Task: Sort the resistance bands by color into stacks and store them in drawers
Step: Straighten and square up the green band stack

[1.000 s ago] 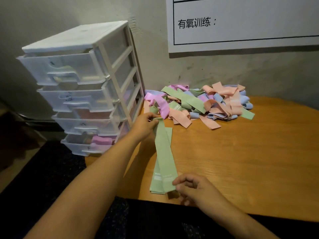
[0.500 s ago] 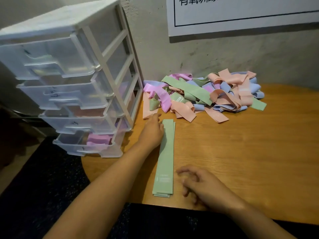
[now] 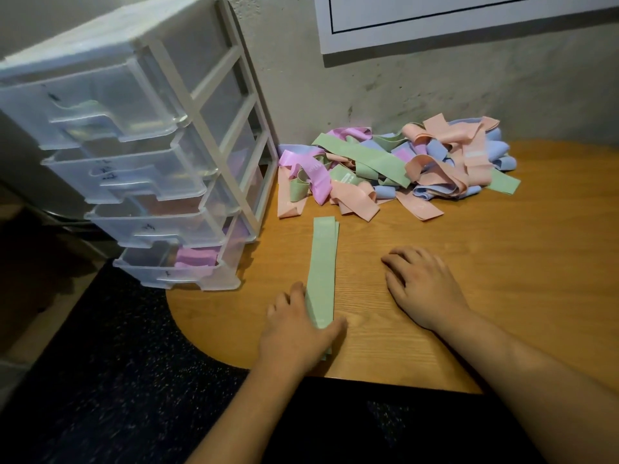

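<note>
Stack: flat pale-green elastic resistance bands (image 3: 323, 262) on rounded wooden table (image 3: 469, 279).
Left hand (image 3: 296, 329): thumb pressing near end, fingers uncurled.
Right hand (image 3: 422, 286): flat, empty.

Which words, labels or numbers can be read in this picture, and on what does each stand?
None can be read.
Drawer fronts: dark handwritten marks, too blurred.
Pink band and peach band: pale print, too small.
Wall sheet: only a black line shows.

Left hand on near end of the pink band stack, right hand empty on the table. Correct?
No: the head view shows the band stack is green, not pink. The left hand is on its near end, and the right hand lies empty on the table.
</note>
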